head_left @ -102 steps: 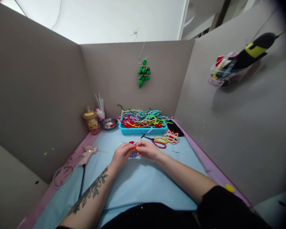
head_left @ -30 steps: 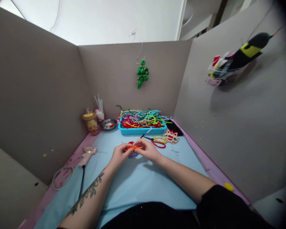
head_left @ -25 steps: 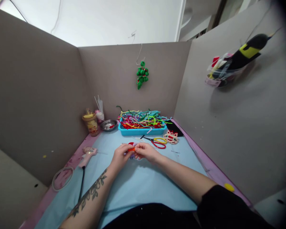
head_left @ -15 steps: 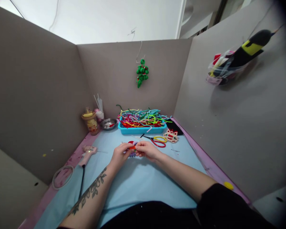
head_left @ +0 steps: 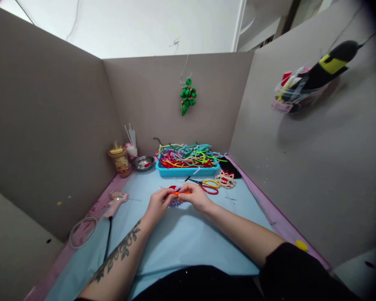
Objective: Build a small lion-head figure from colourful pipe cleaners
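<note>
My left hand (head_left: 158,204) and my right hand (head_left: 196,196) meet over the blue mat (head_left: 181,246), each pinching one end of a short orange pipe cleaner (head_left: 178,193) stretched between them. A small purple fuzzy piece (head_left: 175,203) lies on the mat just under the fingers, and a bit of red (head_left: 172,187) shows behind the left fingers. Both hands have their fingers pressed together on the orange piece.
A blue tray (head_left: 188,170) heaped with coloured pipe cleaners stands at the back. Scissors (head_left: 207,185) and a small pink-and-red craft piece (head_left: 225,179) lie right of the hands. A pink glue gun (head_left: 115,202), a tape ring (head_left: 82,231), a jar (head_left: 120,159) and a metal dish (head_left: 143,162) sit left. A green ornament (head_left: 188,95) hangs on the back wall.
The hands have drawn slightly apart, so more of the orange pipe cleaner shows between the fingers than half a second ago. Nothing else on the mat has moved.
</note>
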A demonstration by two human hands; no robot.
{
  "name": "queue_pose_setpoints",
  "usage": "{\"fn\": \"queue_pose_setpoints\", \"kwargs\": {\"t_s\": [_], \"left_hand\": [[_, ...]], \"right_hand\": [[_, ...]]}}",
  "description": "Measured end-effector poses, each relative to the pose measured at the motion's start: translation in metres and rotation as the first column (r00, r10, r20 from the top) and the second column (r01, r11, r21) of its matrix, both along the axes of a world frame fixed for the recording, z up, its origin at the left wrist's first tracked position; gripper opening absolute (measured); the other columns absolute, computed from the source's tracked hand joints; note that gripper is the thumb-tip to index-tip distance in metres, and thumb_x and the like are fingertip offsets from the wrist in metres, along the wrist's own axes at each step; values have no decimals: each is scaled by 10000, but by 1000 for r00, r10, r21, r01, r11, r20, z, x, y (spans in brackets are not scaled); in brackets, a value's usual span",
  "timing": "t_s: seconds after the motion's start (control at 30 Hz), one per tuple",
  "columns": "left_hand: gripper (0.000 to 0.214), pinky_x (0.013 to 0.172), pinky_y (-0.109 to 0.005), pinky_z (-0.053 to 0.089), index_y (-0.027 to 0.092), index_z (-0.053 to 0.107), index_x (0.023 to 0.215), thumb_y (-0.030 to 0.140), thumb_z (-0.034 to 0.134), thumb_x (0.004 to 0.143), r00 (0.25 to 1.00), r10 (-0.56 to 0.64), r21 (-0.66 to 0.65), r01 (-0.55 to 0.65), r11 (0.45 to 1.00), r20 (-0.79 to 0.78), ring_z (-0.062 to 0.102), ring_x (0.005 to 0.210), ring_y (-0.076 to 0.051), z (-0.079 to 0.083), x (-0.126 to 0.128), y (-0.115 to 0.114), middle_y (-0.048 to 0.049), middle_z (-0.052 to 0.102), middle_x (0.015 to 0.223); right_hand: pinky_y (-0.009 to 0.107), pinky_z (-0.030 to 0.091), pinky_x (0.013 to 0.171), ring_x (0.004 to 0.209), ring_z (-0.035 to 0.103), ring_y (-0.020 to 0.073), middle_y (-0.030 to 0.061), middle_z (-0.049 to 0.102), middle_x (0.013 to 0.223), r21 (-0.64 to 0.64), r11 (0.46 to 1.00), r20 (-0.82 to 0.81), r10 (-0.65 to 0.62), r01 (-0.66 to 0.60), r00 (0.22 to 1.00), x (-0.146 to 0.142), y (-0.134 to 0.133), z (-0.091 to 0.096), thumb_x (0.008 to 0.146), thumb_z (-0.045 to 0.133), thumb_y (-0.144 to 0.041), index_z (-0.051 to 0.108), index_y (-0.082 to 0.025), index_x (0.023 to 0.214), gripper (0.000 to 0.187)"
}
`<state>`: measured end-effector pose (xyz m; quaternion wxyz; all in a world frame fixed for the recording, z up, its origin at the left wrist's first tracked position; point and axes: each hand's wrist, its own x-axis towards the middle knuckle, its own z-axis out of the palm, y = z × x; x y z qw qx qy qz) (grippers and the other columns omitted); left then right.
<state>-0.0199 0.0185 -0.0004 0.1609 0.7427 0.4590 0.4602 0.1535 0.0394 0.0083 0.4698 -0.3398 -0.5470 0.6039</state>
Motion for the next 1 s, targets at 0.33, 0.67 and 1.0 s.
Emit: {"fn": "queue_pose_setpoints", "kwargs": {"t_s": [0.33,0.67,1.0], "left_hand": [[272,565,-221,406,123,667,767,374,565,796,975,-97,-315,159,936,202,538,582,-123,8,5,-2,-17,637,646],[323,560,-230,424,111,645,808,430,610,770,940,-151,-383,267,884,307,539,576,-119,9,4,-1,-27,629,656],[166,779,-316,481,185,654,939,261,532,856,994,-97,88,102,991,-55,608,841,-179,-2,0,0,-83,676,893]], "right_hand": [[296,477,711,746,605,168,44,664,765,664,747,316,-253,-23,914,10,2,-10,799,599,-262,651,-181,752,107],[332,488,776,847,612,185,80,669,868,838,512,386,-311,-189,869,16,4,-11,857,482,-165,629,-200,859,151],[267,485,572,554,599,130,-6,620,601,68,989,170,119,-132,978,4,6,-3,664,707,-438,578,-146,785,341]]}}
